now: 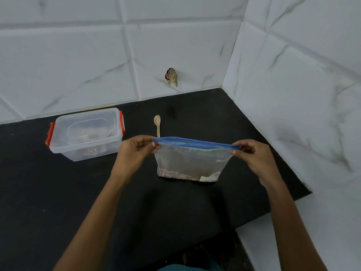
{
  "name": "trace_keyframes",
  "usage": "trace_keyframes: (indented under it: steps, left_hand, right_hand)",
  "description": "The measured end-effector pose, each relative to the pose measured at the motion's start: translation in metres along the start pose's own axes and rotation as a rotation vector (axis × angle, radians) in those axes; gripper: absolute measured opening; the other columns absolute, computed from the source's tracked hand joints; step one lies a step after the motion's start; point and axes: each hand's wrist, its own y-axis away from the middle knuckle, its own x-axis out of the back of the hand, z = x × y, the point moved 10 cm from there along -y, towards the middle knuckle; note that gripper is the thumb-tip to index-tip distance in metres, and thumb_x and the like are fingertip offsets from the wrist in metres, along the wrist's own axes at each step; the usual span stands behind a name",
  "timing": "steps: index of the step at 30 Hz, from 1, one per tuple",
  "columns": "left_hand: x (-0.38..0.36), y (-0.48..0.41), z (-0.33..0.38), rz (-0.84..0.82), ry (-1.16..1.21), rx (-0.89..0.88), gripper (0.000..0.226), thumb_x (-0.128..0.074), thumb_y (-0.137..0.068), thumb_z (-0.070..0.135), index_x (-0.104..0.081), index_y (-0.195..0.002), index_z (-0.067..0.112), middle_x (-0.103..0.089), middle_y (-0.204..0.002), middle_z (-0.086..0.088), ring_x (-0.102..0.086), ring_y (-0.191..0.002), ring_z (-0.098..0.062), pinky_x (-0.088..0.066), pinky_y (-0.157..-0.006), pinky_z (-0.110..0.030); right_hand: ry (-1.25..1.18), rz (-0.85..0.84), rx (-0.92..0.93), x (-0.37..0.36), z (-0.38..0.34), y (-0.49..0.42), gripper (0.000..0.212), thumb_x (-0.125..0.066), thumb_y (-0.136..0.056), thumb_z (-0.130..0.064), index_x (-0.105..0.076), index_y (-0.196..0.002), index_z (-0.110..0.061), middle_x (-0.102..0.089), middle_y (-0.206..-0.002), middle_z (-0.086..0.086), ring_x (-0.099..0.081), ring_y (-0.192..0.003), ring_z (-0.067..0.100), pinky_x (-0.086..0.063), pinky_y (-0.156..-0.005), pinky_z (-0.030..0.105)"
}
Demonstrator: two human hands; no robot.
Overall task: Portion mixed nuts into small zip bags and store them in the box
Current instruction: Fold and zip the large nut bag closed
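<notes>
The zip bag (190, 161) stood upright, blue seal running left-right; left hand (134, 151) and right hand (252, 155) pinched its ends; print unreadable.

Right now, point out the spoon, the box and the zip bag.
spoon (158, 128), head view, on the handle.
box (86, 131), head view, on the clear lid.
zip bag (192, 161), head view, on the clear front side.

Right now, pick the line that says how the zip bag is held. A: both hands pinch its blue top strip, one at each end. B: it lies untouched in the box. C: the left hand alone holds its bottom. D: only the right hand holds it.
A: the left hand and the right hand each pinch one end of the blue strip atop the zip bag.
</notes>
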Motion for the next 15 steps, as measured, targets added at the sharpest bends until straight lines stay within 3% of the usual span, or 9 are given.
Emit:
trace_keyframes:
  steps: [3,8,11,15]
  left_hand:
    - [0.0,-0.002,-0.001,0.025,0.055,-0.021,0.02,-0.053,-0.09,0.005,-0.061,-0.091,0.023,-0.069,-0.089,-0.002,-0.069,-0.081,-0.007,-0.054,-0.073,-0.015]
    - [0.003,-0.004,0.009,0.106,-0.027,-0.107,0.019,-0.051,-0.092,0.011,-0.057,-0.088,0.028,-0.064,-0.081,0.0,-0.065,-0.066,-0.005,-0.053,-0.061,-0.015]
    - [-0.001,-0.003,0.012,0.113,-0.021,-0.126,0.013,-0.047,-0.095,0.015,-0.054,-0.09,0.024,-0.062,-0.083,-0.001,-0.062,-0.061,-0.006,-0.049,-0.053,-0.014]
    - [-0.003,-0.005,0.005,0.095,0.11,-0.086,0.011,-0.045,-0.096,0.014,-0.054,-0.095,0.018,-0.064,-0.088,-0.005,-0.067,-0.066,-0.012,-0.053,-0.059,-0.018]
  right_hand:
    - [-0.053,0.053,0.032,0.003,-0.001,-0.002,0.012,-0.065,-0.082,-0.008,-0.064,-0.084,-0.02,-0.062,-0.088,-0.006,-0.058,-0.083,0.004,-0.044,-0.066,0.013]
    - [-0.182,0.089,0.017,0.001,-0.001,-0.004,0.008,-0.057,-0.088,-0.015,-0.061,-0.085,-0.021,-0.062,-0.083,-0.006,-0.059,-0.077,0.004,-0.049,-0.061,0.013]
    - [-0.181,0.136,0.042,-0.001,-0.003,-0.005,0.01,-0.053,-0.091,-0.021,-0.059,-0.083,-0.024,-0.06,-0.082,-0.006,-0.058,-0.077,0.005,-0.047,-0.066,0.016]
    - [-0.171,0.132,0.088,0.002,-0.006,-0.006,0.011,-0.056,-0.089,-0.017,-0.06,-0.083,-0.025,-0.061,-0.081,-0.009,-0.058,-0.077,0.003,-0.05,-0.066,0.012]
